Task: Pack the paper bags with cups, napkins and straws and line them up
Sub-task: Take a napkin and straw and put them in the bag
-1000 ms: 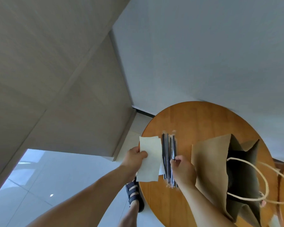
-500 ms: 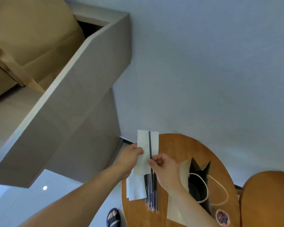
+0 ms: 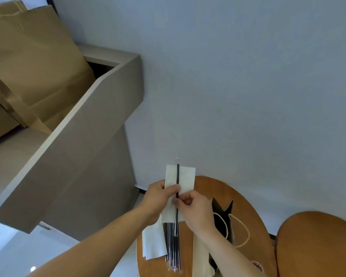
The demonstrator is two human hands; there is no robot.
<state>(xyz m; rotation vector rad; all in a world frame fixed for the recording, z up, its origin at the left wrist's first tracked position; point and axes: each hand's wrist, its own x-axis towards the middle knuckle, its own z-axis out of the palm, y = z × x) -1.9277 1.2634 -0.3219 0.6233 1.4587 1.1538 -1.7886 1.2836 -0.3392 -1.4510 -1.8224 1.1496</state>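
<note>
Left hand (image 3: 159,198) and right hand (image 3: 196,212) were together above the near-left edge of the table (image 3: 240,204), knuckles nearly touching. Left thumb and fingers pinched a white napkin (image 3: 185,179), held upright, its upper half standing clear above both hands. Right thumb and forefinger pinched a thin black straw (image 3: 178,176) laid lengthwise on the napkin's face, its top end level with the napkin's upper edge and its lower end below the hands.

Directly under the hands on the table: a bundle of wrapped straws (image 3: 173,249), dark in glossy clear sleeves, beside a napkin stack (image 3: 153,245) overhanging the left edge. Just right of the right hand stood an open paper bag (image 3: 200,254), kraft paper, dark inside, with twisted cord handles.

No legible writing; a small red-printed item at the bag's foot was too blurred to read.

Table: round, orange-brown wood. Larger brown paper bags (image 3: 38,66) sat on a beige ledge (image 3: 84,140), upper left.
</note>
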